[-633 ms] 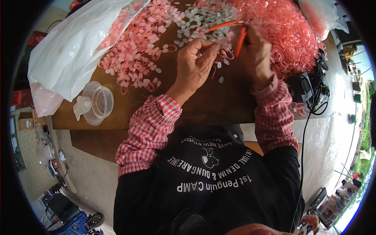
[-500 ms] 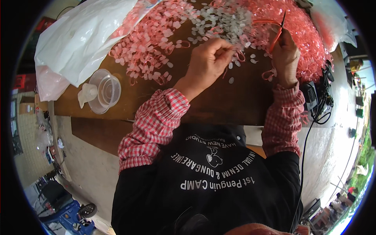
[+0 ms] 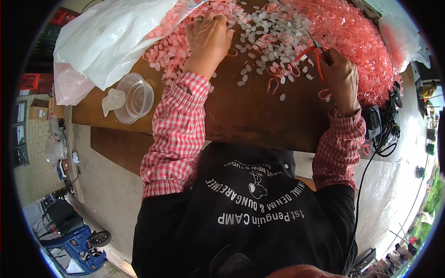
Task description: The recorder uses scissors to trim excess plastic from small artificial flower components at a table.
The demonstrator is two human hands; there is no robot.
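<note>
My left hand (image 3: 208, 39), wearing a ring, is over the left heap of small pink plastic loops with flat tabs (image 3: 172, 55). Its fingers bend down toward the pieces, the thumb stands apart, and the fingertips are partly hidden. My right hand (image 3: 340, 76) is closed around small orange-handled scissors (image 3: 320, 60), whose dark, thin blades point up and left over the loose pieces. Between the two hands lie many translucent whitish oval discs (image 3: 273, 39). Several pink loops (image 3: 273, 85) rest near them on the brown table (image 3: 259, 118).
A large glossy pink heap (image 3: 357, 46) stands at the right, beside a black cable bundle and adapter (image 3: 374, 121). At the left are a white plastic bag (image 3: 99, 41) and a clear round tub (image 3: 141, 99) with a whitish object (image 3: 113, 100) at its side.
My left hand has moved from the middle, where its fingers were pinched by a pink loop, up and left to the left heap. The scissors are now tilted more to the left.
</note>
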